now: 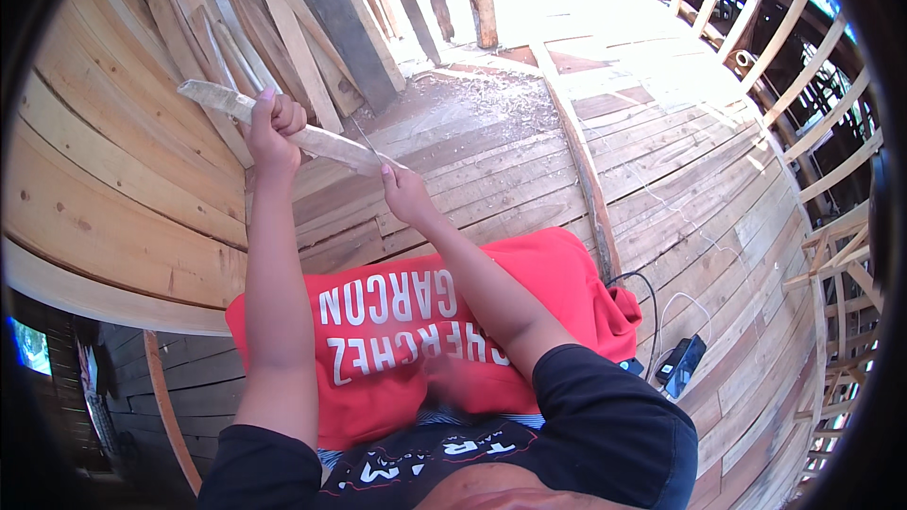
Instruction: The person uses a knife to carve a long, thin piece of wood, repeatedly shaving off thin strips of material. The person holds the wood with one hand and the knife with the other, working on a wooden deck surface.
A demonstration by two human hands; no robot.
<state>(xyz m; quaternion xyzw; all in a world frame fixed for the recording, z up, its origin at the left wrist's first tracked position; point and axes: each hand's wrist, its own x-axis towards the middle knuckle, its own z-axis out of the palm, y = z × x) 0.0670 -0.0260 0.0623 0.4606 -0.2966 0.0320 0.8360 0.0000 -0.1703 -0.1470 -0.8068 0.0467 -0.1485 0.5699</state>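
Note:
A long, pale, slightly curved wooden strip slants across in front of me, its far end up to the left. My left hand is wrapped round it towards that end, thumb up. My right hand is closed at the strip's lower right end. From its fingers a thin, dark, blade-like tool points up and left across the strip; its handle is hidden in the hand. A red cloth with white lettering covers my lap below both forearms.
A curved plank wall rises at the left, with boards leaning in the corner. Shavings litter the plank floor. A long wooden batten crosses it. A dark phone-like device and cables lie at my right. Slatted railing curves along the right.

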